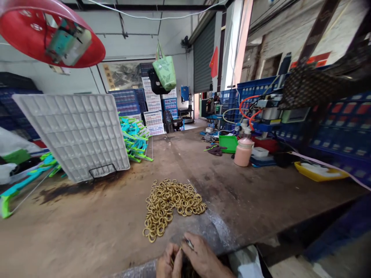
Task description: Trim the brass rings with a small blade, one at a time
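At the table's near edge, my left hand (169,261) is closed, with a bit of something brass-coloured showing between its fingers, probably a ring. Right beside it, my right hand (199,253) is closed around a small, thin metallic tool (189,244); the fingertips of both hands almost meet. Just beyond the hands, a pile of brass-coloured rings (174,197) lies on the brown table (116,216). More brass-coloured pieces seem to lie below the hands, mostly hidden by them.
A grey moulded tray (78,135) stands upright at left, with green and turquoise plastic parts (135,139) behind it. On the right are a pink bottle (243,152), a green box (228,143) and a yellow tray (320,172). A red lamp shade (95,46) hangs upper left.
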### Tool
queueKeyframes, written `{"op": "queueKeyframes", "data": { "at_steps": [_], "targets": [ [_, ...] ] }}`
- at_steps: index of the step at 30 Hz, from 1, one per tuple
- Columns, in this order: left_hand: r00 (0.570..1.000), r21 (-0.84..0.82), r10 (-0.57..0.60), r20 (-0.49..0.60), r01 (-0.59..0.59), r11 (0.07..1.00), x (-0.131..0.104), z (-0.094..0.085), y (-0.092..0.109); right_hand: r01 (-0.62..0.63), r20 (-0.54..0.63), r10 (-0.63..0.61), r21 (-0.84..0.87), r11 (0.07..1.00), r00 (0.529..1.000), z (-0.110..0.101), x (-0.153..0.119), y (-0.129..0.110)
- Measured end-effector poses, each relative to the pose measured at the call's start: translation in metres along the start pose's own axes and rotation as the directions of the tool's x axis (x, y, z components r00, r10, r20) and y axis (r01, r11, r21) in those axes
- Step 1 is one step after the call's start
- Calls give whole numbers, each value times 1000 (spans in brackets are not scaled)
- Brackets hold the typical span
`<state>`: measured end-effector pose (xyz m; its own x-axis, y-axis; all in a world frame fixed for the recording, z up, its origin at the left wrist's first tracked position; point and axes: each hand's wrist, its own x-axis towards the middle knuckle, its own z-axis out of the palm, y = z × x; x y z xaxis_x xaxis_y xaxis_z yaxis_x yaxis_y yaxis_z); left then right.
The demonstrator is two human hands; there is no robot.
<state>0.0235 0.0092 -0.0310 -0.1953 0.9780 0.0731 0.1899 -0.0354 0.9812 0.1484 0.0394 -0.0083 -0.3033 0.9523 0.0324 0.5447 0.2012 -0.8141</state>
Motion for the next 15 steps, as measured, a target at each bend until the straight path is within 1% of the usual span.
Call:
{"op": "queueKeyframes", "data": {
  "at_steps": [2,4,5,7,8,10,11,13,15],
  "targets": [
    [1000,86,19,25,-21,996,-2,0,7,-46,49,42,81,996,998,-2,1,-1],
    [997,115,26,79,-35,993,-5,-2,20,-86,115,68,160,983,991,-7,1,-4],
    [995,118,28,92,-39,992,-7,-4,27,-89,129,65,191,978,990,-9,1,-6],
    [993,83,34,109,-43,996,-8,-7,39,-54,105,30,238,970,994,-13,1,-9],
    [994,51,17,110,-23,998,-9,-8,43,-48,87,27,250,967,996,-14,1,-10],
    [989,-17,-50,140,53,998,-10,-8,45,-40,63,25,249,968,998,-14,1,-10],
    [981,-45,-117,154,125,991,-11,-8,45,-35,57,21,249,968,998,-14,1,-9],
    [951,-89,-237,198,258,962,-13,-7,41,-28,53,15,249,968,998,-13,0,-7],
    [922,-115,-306,237,339,934,-16,-7,38,-25,47,14,244,970,999,-11,-1,-6]
  ]
}}
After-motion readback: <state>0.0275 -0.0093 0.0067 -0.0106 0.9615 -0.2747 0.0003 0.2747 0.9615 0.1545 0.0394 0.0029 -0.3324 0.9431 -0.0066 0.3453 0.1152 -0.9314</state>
